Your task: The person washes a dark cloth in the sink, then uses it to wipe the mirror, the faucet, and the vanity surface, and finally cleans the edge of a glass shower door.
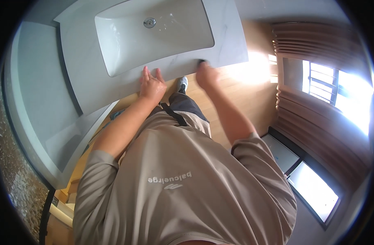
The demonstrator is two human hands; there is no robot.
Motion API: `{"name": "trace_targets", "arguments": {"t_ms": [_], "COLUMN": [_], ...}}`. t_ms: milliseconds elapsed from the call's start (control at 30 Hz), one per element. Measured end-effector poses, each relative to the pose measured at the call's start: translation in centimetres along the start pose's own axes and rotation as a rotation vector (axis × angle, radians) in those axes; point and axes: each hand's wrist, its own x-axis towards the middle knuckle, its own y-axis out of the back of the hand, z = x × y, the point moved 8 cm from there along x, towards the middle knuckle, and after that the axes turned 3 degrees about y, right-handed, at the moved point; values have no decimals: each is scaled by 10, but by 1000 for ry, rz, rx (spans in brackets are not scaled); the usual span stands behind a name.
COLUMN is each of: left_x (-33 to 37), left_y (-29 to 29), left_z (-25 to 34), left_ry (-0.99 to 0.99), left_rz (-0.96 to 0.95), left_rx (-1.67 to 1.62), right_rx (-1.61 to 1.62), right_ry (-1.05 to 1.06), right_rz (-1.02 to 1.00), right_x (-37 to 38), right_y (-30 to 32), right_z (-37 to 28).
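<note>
My left hand (152, 86) is at the front edge of the pale marbled countertop (172, 65), its fingers apart and nothing in them. To its right, my right hand (207, 76) is at the same edge, blurred by motion and closed round a small dark object (201, 61). Only the tip of that object shows, at the counter's surface, so its kind cannot be made out. A white rectangular sink (125, 38) is set into the countertop beyond both hands. The round metal drain (150, 22) sits in its bottom, and a few bright specks show beside it.
On the left, a grey ledge (42, 81) runs beside the counter. Wooden flooring (236, 104) and my shoe (182, 83) lie below the counter's front edge. Brown curtains (318, 41) frame a bright barred window (324, 83) at the right. Below the curtains is a dark-framed panel (313, 192).
</note>
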Motion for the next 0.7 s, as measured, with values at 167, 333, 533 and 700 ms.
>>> {"name": "trace_targets", "arguments": {"t_ms": [167,333,533,700], "left_x": [-2,1,-2,-5], "left_y": [-1,7,-1,-22], "left_z": [-6,-5,-8,-6], "left_ry": [36,-45,41,82], "left_rz": [75,57,192,126], "left_rx": [-11,-22,-123,-91], "right_rx": [40,128,115,167], "right_ry": [137,-100,52,-93], "right_rz": [-85,-75,-160,-175], "right_x": [-33,4,-19,4], "right_y": [-6,18,8,33], "right_z": [-83,8,-66,2]}}
